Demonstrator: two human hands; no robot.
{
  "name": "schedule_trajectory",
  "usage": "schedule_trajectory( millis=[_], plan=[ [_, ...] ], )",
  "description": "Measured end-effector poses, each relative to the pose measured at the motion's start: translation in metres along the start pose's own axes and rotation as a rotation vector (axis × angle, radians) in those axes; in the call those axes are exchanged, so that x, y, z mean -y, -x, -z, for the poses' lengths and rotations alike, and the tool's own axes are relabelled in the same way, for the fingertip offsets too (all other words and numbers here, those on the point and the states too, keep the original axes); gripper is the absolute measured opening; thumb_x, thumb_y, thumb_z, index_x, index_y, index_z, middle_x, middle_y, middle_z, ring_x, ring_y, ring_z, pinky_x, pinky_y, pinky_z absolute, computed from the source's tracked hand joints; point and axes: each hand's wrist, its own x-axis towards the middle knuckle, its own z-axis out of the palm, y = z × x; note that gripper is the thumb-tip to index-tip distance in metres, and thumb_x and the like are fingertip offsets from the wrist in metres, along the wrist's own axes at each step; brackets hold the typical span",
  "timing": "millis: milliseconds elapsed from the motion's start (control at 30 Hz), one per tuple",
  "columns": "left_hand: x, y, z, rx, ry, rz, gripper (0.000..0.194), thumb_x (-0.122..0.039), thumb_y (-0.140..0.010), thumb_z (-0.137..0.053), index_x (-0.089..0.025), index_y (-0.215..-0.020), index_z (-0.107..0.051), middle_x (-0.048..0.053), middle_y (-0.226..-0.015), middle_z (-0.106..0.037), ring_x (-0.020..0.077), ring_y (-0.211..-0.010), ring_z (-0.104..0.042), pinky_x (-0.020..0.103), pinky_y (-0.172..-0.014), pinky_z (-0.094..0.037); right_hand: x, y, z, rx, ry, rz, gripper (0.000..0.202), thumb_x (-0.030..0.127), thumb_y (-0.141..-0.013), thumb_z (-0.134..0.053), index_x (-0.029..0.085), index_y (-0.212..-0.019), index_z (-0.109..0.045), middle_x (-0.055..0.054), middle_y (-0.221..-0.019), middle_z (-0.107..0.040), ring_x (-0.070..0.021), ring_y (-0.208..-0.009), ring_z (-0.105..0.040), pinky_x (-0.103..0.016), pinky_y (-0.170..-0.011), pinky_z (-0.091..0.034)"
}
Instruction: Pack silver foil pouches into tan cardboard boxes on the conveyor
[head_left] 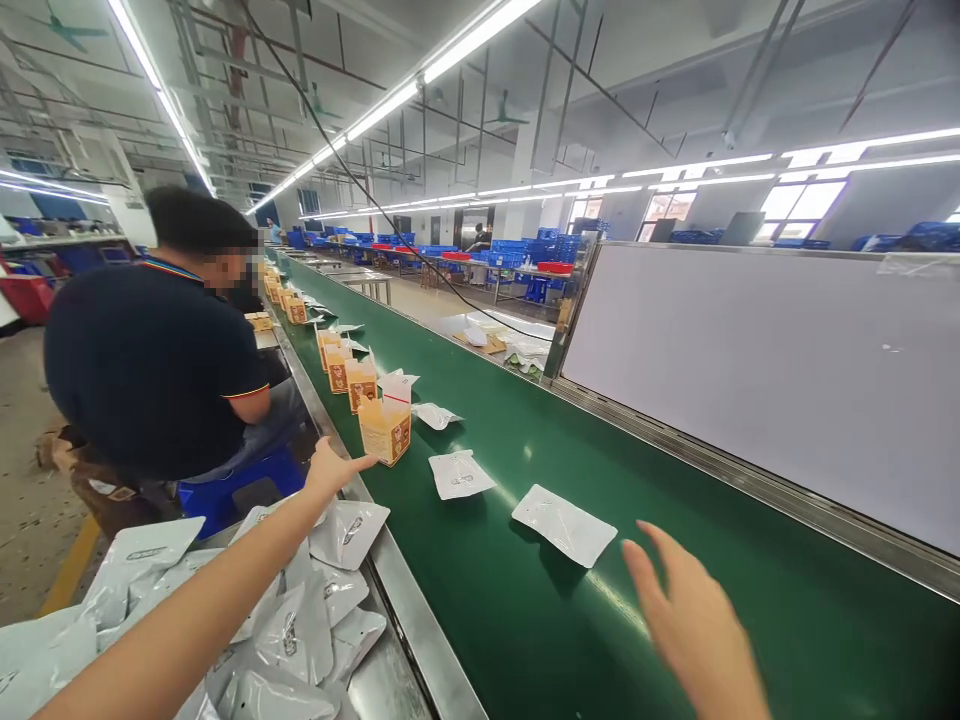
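Note:
My left hand (335,470) reaches over the conveyor's metal edge, fingers stretched out, the foremost fingertip at the lower corner of an open orange-and-white carton (385,432). Whether it touches the carton I cannot tell. My right hand (686,610) hovers above the green belt, thumb and fingers apart, holding nothing. Just left of its fingertips lies a flat white pouch (566,525). Farther up the belt are another white pouch with a dark label (460,475) and a smaller one (436,416). Beneath my left forearm, many similar pouches (289,625) are heaped beside the belt.
More open cartons (337,368) stand in a row along the belt's left side. A co-worker (157,350) sits at the left on a blue stool (236,490). A metal rail (420,620) edges the belt; a white panel (765,380) rises on the right.

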Motion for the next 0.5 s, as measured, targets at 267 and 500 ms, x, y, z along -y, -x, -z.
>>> schedule_trajectory(
  millis=[267, 500],
  plan=[
    [-0.012, -0.021, -0.069, -0.061, 0.099, -0.034, 0.109, -0.041, -0.052, -0.083, -0.019, -0.134, -0.015, 0.020, -0.137, -0.038, 0.0353, -0.129, -0.038, 0.048, -0.102, -0.039, 0.050, -0.024, -0.103, 0.117, 0.132, -0.179, 0.055, 0.046, -0.087, -0.040, 0.015, -0.131, -0.049, -0.024, -0.128, -0.044, -0.0427, -0.117, -0.041, -0.053, -0.090, -0.037],
    [-0.035, -0.005, -0.067, -0.093, 0.176, -0.163, 0.077, -0.026, -0.056, -0.079, -0.019, -0.117, -0.034, 0.012, -0.121, -0.052, 0.0291, -0.114, -0.054, 0.044, -0.094, -0.046, 0.008, -0.022, -0.055, -0.084, -0.070, -0.194, 0.057, 0.038, -0.077, -0.044, 0.004, -0.123, -0.045, -0.022, -0.125, -0.048, -0.0326, -0.115, -0.048, -0.039, -0.082, -0.047]
  ],
)
